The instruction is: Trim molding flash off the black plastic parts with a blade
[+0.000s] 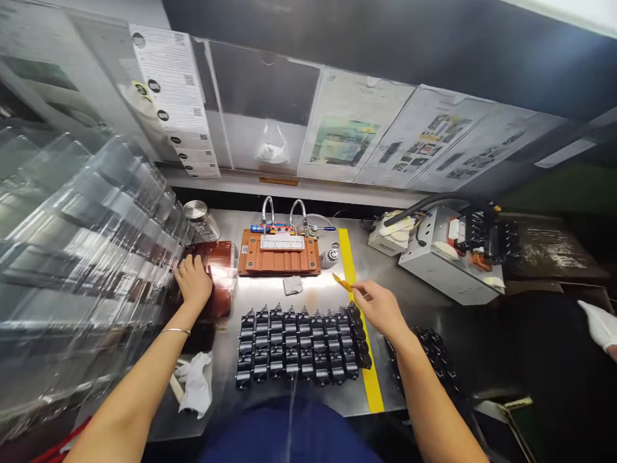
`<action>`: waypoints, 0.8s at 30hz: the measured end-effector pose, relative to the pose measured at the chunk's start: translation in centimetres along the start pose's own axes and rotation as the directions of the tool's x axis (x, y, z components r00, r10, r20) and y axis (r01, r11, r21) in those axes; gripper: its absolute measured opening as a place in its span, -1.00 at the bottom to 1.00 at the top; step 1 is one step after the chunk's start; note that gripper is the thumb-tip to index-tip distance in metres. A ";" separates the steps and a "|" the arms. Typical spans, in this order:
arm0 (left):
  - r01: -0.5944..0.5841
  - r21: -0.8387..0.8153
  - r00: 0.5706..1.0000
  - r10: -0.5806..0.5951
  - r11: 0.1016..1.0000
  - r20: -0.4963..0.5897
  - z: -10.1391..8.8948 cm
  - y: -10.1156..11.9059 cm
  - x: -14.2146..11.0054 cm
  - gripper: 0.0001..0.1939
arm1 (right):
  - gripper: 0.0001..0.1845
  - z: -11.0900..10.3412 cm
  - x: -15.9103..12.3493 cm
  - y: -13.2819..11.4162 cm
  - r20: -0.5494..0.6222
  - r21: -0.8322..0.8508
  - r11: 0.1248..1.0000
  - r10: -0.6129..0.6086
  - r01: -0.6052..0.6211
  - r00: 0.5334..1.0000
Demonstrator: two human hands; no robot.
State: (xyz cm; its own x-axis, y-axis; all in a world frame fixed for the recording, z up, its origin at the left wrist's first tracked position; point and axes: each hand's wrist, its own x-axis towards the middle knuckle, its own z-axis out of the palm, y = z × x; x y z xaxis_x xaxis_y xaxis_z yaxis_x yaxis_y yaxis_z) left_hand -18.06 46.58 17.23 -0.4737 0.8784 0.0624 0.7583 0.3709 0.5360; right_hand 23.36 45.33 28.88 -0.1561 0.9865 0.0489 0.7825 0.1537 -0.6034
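Observation:
My right hand (378,305) pinches a slim yellow pointed tool (342,281), whose tip points left above the metal bench; its exact kind is too small to tell. Below it lies a block of black moulded plastic parts (301,347), set in close rows. My left hand (193,281) reaches over a shiny reddish-brown box (220,283), fingers apart and slightly bent, beside the stacked clear plastic trays (120,257). Between the hands, farther back, sits an orange-brown fixture (277,260) with a white perforated strip (282,242) on top. A small grey piece (292,285) lies in front of it.
A glass jar (201,220) and a small metal-topped bottle (331,256) stand near the fixture. Yellow tape (373,386) crosses the bench. A grey machine (448,257) is at the right, with more black parts (434,354) nearer. Crumpled white cloth (195,384) lies left. Another person's gloved hand (600,325) shows far right.

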 end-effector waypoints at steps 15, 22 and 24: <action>-0.599 -0.217 0.530 0.585 0.771 0.614 22.5 31.3 6.3 -0.62 | -0.80 3.7 2.2 1.0 0.226 0.049 0.900 -0.432 0.433 0.873; -0.491 -0.427 0.452 0.641 0.760 0.621 21.9 28.0 5.9 -0.64 | -0.79 4.8 3.2 0.8 0.255 0.118 0.890 -0.455 0.440 0.853; -0.431 -0.499 0.507 0.659 0.752 0.555 20.9 27.5 5.0 -0.65 | -0.79 4.8 3.8 0.4 0.271 0.193 0.873 -0.486 0.448 0.831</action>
State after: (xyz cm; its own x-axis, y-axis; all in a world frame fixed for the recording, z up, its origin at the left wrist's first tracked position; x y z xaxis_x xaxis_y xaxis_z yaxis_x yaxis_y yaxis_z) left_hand 9.78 67.48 14.74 0.5084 0.8571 -0.0824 0.5505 -0.2499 0.7965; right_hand 20.13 48.89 24.98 -0.6735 0.7297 0.1178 0.4971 0.5651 -0.6584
